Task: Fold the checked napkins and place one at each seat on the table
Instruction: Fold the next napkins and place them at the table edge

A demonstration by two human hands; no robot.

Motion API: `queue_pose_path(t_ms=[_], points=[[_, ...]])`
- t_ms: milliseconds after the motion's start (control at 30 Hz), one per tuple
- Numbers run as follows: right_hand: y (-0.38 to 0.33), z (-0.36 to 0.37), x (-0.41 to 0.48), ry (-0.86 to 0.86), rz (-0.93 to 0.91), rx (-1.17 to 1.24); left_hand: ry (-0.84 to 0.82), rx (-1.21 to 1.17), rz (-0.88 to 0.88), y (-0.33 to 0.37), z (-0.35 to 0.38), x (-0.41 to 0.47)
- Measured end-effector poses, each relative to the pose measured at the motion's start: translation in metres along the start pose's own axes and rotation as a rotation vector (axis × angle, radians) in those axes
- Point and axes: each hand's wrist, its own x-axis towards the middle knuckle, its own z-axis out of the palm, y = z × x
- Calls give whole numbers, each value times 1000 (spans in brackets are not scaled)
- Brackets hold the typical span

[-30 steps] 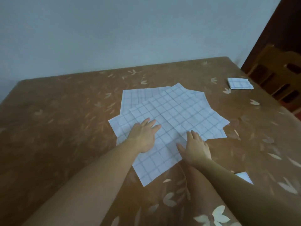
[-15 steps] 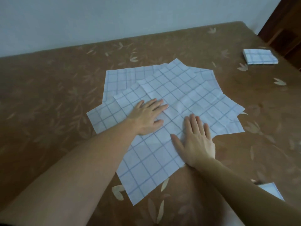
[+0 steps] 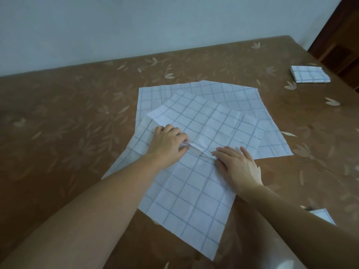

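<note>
Several white napkins with blue checks lie spread in an overlapping pile on the brown table (image 3: 58,117). The top napkin (image 3: 196,191) reaches toward me, with a raised crease across its middle. My left hand (image 3: 168,144) has its fingers curled and pinches that crease at its left end. My right hand (image 3: 239,167) pinches the same napkin at the crease's right end, its other fingers lying flat. A lower napkin (image 3: 233,94) shows behind. A folded napkin (image 3: 308,74) sits at the far right edge. Another folded napkin (image 3: 322,215) peeks out by my right forearm.
The table wears a brown cloth with pale leaf prints. A pale wall (image 3: 155,26) runs along its far edge. Dark wooden furniture (image 3: 342,45) stands beyond the right corner.
Both hands lay flat on the top napkin before. Now the left fingers have curled and both hands pinch up a crease in it. The view has shifted a little.
</note>
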Motion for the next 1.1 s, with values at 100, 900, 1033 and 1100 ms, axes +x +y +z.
queue_pose_path(t_ms=[100,900,1033,1100], points=[[-4,-11,-8,-25,-17,1,1,2,25,-4,-17,-13],[-156,-198,-79,-35,-264,-62,-133,87,96,71,-272,-107],[-206,-228,-102,9,-290,140,-38,175,161,90,-325,-136],[-217,-246,-115,14,-299,144,-5,213,163,91,-349,-154]])
